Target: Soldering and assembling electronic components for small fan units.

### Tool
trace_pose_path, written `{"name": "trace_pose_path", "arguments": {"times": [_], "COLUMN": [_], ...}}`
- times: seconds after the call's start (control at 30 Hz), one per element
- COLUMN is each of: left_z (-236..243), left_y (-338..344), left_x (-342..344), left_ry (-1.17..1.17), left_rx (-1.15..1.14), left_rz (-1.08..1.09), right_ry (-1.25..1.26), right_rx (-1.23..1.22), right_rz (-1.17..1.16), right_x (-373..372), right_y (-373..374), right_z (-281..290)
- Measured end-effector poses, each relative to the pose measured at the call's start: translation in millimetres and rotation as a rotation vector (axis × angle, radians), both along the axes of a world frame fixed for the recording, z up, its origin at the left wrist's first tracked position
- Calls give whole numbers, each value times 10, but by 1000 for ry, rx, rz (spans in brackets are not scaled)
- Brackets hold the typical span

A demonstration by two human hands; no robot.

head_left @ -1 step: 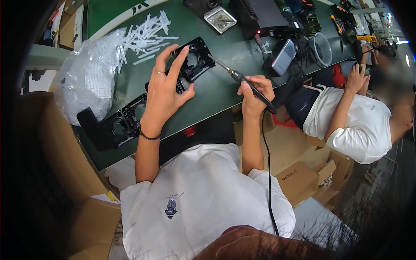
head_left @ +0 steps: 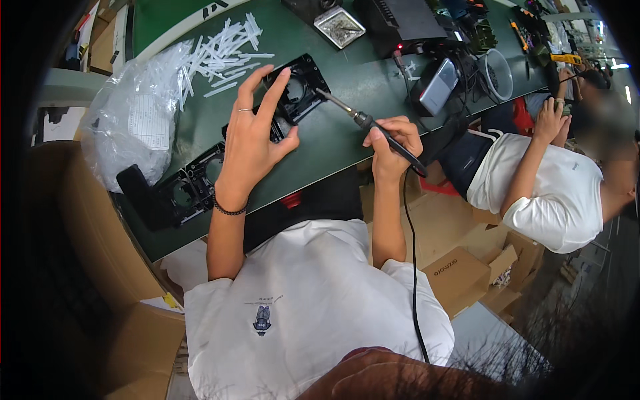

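Observation:
My right hand [head_left: 393,145] is closed around the dark handle of a soldering iron [head_left: 365,121], whose metal tip points left and lies over the right edge of a square black plastic frame [head_left: 308,73] with a round opening. Stretched over that frame's left side, my left hand [head_left: 252,143] has its fingers spread, with the fingertips on or just above it. Contact there is hard to judge. More black frames [head_left: 193,183] lie in a row to the left, partly under my left hand and wrist.
White plastic strips [head_left: 223,53] spill from a clear bag [head_left: 130,127] at the left. A square tray [head_left: 340,28], a black box with a red light [head_left: 403,27], a grey device [head_left: 437,87] and a clear tub [head_left: 495,77] stand behind. A co-worker [head_left: 543,180] sits right. The iron's cable [head_left: 412,247] hangs down.
The soldering iron's tip has shifted very slightly toward me and to the left. Both hands otherwise keep nearly the same pose.

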State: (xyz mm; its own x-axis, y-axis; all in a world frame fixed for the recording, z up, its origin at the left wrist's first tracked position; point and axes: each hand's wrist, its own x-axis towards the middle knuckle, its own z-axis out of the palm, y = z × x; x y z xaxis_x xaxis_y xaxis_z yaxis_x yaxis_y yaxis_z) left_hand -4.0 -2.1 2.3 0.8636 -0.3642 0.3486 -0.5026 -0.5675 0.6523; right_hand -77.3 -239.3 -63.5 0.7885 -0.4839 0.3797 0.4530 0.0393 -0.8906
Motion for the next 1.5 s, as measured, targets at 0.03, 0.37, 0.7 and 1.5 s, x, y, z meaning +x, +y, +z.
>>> {"name": "trace_pose_path", "arguments": {"times": [0.03,0.37,0.7,1.5], "left_z": [-3,-62,-55,-73], "left_y": [3,18,18,19], "left_x": [0,18,28,25], "left_ry": [15,-44,-57,-54], "left_rx": [4,27,16,18], "left_rz": [1,13,3,14], "right_ry": [-23,48,41,24], "right_rx": [-56,-181,-302,-162], "right_rz": [0,12,23,166], "right_x": [-14,-71,-66,-72], "right_y": [15,-40,-82,-79], "right_z": [-14,-69,-101,-36]}}
